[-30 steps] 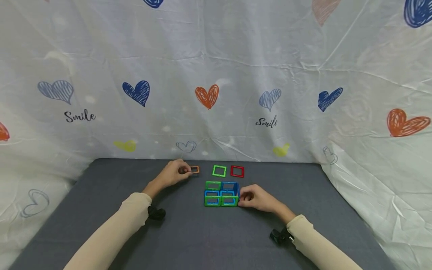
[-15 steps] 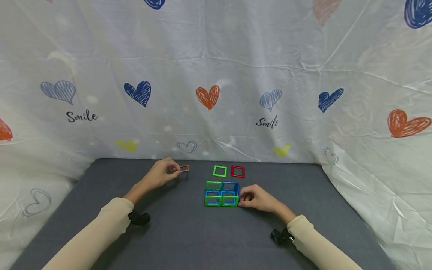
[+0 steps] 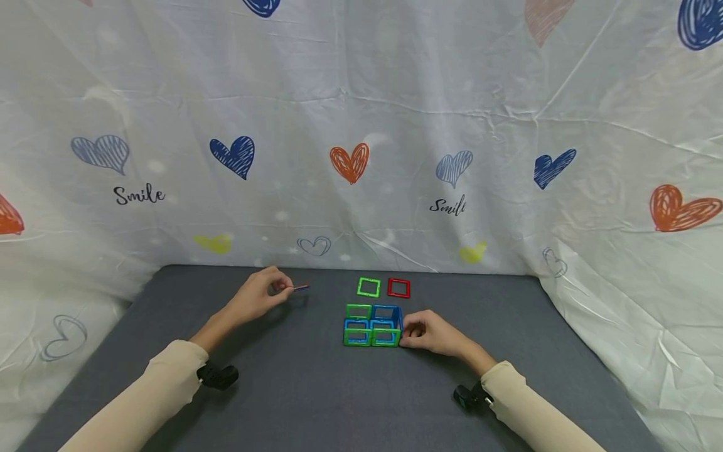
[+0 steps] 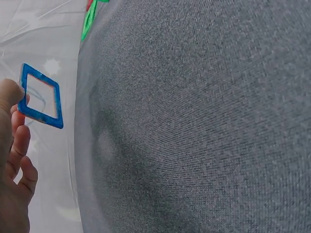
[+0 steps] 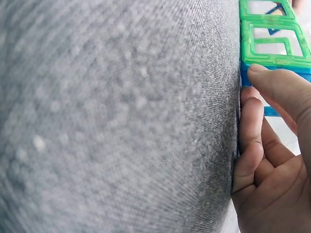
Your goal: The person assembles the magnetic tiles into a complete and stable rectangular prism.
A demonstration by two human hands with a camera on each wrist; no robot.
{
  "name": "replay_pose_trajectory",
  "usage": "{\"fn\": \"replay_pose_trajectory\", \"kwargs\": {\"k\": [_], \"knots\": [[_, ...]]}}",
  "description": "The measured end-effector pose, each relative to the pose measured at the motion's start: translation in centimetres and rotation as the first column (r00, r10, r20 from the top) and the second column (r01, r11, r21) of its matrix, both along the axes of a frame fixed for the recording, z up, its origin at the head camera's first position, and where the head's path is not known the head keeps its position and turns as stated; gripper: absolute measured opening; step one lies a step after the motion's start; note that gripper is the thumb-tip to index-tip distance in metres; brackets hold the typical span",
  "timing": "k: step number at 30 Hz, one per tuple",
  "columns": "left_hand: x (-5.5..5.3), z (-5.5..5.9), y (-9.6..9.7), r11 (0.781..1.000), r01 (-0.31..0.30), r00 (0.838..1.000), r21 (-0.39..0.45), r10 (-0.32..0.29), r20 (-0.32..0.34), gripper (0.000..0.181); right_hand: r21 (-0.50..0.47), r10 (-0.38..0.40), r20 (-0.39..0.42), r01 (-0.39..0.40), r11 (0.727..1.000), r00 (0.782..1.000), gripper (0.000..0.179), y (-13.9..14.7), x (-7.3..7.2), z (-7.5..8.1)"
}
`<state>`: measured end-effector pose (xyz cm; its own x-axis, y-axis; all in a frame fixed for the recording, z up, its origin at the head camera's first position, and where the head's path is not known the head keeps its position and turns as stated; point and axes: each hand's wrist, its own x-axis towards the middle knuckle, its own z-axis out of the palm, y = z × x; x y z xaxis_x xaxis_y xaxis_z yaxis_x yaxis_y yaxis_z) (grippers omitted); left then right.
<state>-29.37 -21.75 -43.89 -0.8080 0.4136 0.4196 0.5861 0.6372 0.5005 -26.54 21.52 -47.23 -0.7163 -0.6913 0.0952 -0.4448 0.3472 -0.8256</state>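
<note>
My left hand (image 3: 261, 296) pinches a square magnetic tile (image 4: 43, 118) by one edge, over the back left of the table. It shows blue in the left wrist view, with orange-red along its inner edges; the head view has it nearly edge-on. At the middle, an open box of blue and green magnetic tiles (image 3: 371, 337) stands on the cloth. My right hand (image 3: 432, 333) grips its right side, thumb (image 5: 260, 69) at the blue edge beside the green front tile. Part of that side is hidden by the fingers.
Behind the box lie a green square tile (image 3: 369, 280) and a red square tile (image 3: 398, 296), side by side. A dark grey cloth (image 3: 327, 402) covers the table. At its back edge hangs a white curtain (image 3: 390, 207) printed with hearts.
My left hand has drawn the tile leftward, away from the green and red tiles, and turned it from its orange face to nearly edge-on. The right hand stays at the box.
</note>
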Motion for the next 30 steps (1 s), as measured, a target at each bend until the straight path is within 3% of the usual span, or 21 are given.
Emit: {"fn": "replay_pose_trajectory", "kwargs": {"k": [13, 24, 30], "knots": [[1.3, -0.1, -0.3, 1.000, -0.003, 1.000, 0.003, 0.003, 0.009, 0.006, -0.015, 0.021, -0.026, -0.021, 1.000, 0.999, 0.006, 0.0, 0.2, 0.1], [2.3, -0.5, 0.0, 0.996, 0.039, 0.999, 0.086, -0.036, -0.037, 0.003, -0.024, 0.034, -0.040, -0.035, 0.999, 0.999, 0.006, 0.0, 0.2, 0.2], [3.1, -1.0, 0.3, 0.992, 0.012, 1.000, 0.124, -0.010, -0.016, 0.003, -0.024, 0.035, -0.043, -0.036, 0.999, 0.998, 0.006, -0.1, 0.3, 0.3]]}}
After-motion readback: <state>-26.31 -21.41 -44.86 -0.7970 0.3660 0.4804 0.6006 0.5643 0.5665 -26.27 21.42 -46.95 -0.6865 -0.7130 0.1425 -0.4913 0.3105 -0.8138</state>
